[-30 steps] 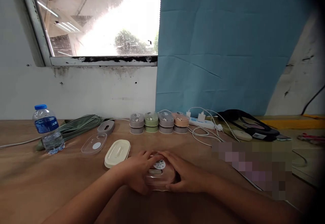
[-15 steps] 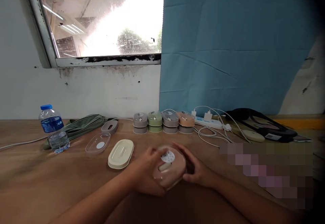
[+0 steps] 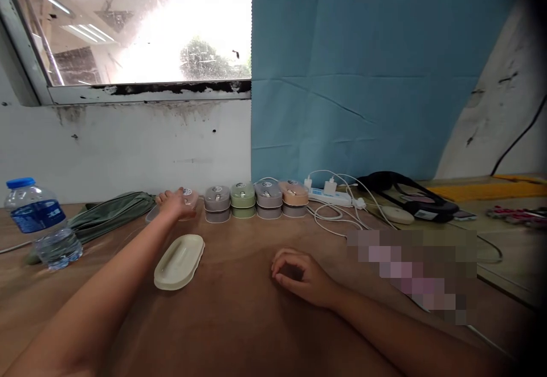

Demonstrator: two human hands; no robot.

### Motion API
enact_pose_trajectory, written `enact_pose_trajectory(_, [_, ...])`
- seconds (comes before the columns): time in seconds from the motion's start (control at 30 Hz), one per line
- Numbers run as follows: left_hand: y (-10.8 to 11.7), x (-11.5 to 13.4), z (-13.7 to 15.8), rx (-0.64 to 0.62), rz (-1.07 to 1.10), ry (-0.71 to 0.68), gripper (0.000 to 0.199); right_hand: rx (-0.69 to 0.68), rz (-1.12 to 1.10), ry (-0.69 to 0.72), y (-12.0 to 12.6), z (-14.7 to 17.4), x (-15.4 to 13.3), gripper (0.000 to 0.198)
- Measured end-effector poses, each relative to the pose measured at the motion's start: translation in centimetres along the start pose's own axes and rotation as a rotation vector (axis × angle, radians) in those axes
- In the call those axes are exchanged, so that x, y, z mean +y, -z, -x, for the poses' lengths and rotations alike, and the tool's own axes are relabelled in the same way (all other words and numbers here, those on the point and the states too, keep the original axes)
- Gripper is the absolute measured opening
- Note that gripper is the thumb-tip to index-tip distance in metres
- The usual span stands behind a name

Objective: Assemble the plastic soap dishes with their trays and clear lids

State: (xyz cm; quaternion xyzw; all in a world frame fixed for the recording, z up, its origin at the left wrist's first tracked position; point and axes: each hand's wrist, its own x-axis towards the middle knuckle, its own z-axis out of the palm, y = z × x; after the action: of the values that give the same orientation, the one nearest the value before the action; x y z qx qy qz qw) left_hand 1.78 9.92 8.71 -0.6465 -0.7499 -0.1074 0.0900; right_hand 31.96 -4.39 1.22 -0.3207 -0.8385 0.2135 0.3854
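Note:
At the back left of the table, my left hand [image 3: 171, 203] reaches out and is closed on a pink lunch box [image 3: 188, 196] with a round white label. My fingers and wrist cover much of that box. Just right of it stands a row of several two-tier lunch boxes, from a grey one [image 3: 217, 201] and a green one [image 3: 243, 197] to an orange-topped one [image 3: 294, 197]. My right hand [image 3: 303, 277] rests over the table with loosely curved fingers and nothing in it. A cream oval tray-like piece [image 3: 179, 262] lies between my arms.
A water bottle [image 3: 43, 223] stands at the left beside a green cloth bag [image 3: 111, 214]. At the back right are a power strip [image 3: 331, 196] with white cables, a black strap-like item [image 3: 405, 195] and a cream rounded object [image 3: 397, 214]. A blurred patch hides part of the right side.
My left hand has carried the pink lunch box from in front of me to the back left, beside the row. My right hand has let go of it. The view has turned right.

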Motion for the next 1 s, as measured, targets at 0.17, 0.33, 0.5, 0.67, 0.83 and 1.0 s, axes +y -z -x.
enact_pose_trajectory(0.17, [-3.8,0.2,-2.3,-0.058,-0.042,-0.002,0.077,-0.019,0.001,0.037,0.0,0.1,0.3,0.015])
enact_pose_trajectory(0.33, [-5.9,0.7,-2.9,-0.103,-0.014,-0.044,0.084,-0.038,0.017,0.049,-0.1,0.1,0.3,0.011])
enact_pose_trajectory(0.5, [-5.6,-0.2,-2.8,-0.151,0.006,-0.048,0.104,-0.055,0.039,0.055,-0.1,0.0,0.2,0.013])
enact_pose_trajectory(0.67, [-3.8,-4.1,-3.2,-0.107,-0.024,-0.029,0.079,-0.059,0.045,0.071,-0.3,-0.1,0.5,0.013])
enact_pose_trajectory(0.83, [-4.4,-7.7,-2.6,-0.185,-0.019,-0.042,0.040,-0.063,0.061,0.080,-0.4,0.0,0.7,0.010])
enact_pose_trajectory(1.0, [-5.6,-8.8,-1.7,-0.113,0.046,-0.064,0.036,-0.067,0.095,0.085,-0.5,0.0,0.6,0.011])
